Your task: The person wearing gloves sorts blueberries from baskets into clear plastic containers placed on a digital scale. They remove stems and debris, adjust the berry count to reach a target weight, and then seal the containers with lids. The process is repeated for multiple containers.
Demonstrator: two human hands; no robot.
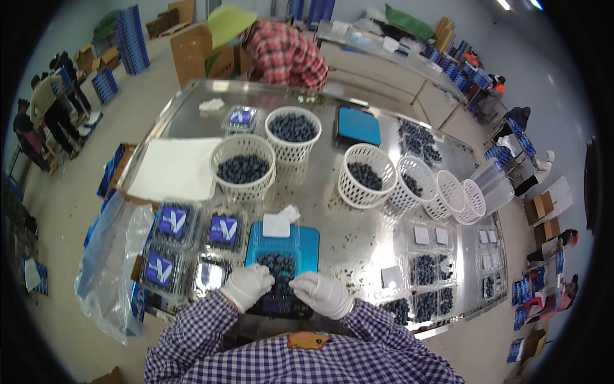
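Note:
My left hand [247, 286], in a white glove, rests at the left side of an open plastic clamshell holding blueberries [278, 269]. At its right side is my right hand [322, 293], also gloved, fingertips together at the berries; whether either hand holds a berry cannot be told. The clamshell stands on a blue-topped scale [309, 245], its lid [283, 237] folded back with a white pad on it. Left of it lie filled, labelled clamshells [173, 225]. Beyond are white perforated baskets of blueberries [242, 168].
A white sheet [172, 168] lies at the table's left. Open clamshells of berries [426, 307] stand at the right, below more baskets [367, 175]. A second blue scale [357, 126] is at the back. Across the table a person in a plaid shirt [288, 55] bends over. A plastic bag [112, 273] hangs left.

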